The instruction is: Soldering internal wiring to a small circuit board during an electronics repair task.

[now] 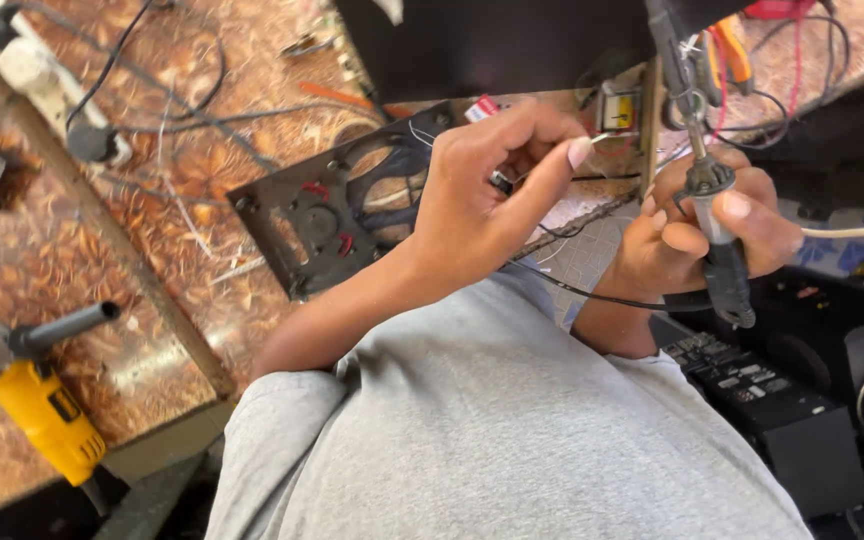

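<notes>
**A:** Head camera, looking down over a grey shirt [512, 430]. What's the left hand [487, 195] doing?

**B:** The left forearm comes up from the lower left, wrist bent, hand arched over the bench edge. Thumb and forefinger are pinched together on a thin pale wire [607, 137], the forefinger stretched right, the other fingers curled loosely beneath.

**A:** And that wire sits where?

**B:** Right at the fingertip, just beside a small yellow component [619, 108] on the strip of board at the bench's far edge.

**A:** Right hand [702, 230]?

**B:** It's lower and to the right, forearm rising from beneath, knuckles toward the camera. The fingers are wrapped tight around a soldering iron [704, 180], thumb laid across the handle. The iron stands nearly upright in the picture, its metal shaft pointing up toward the top edge, the dark handle end poking out below the fist. A black cord [592, 293] trails from there across the shirt.

**A:** Between the hands?

**B:** A black perforated plate [322, 215] lies flat on the patterned bench [102, 260], partly under the left wrist.

**A:** Elsewhere?

**B:** A yellow angle grinder [37, 405] lower left, a white power strip [47, 85] upper left, and a black box with switches [762, 395] lower right. All well apart from both hands.
</notes>
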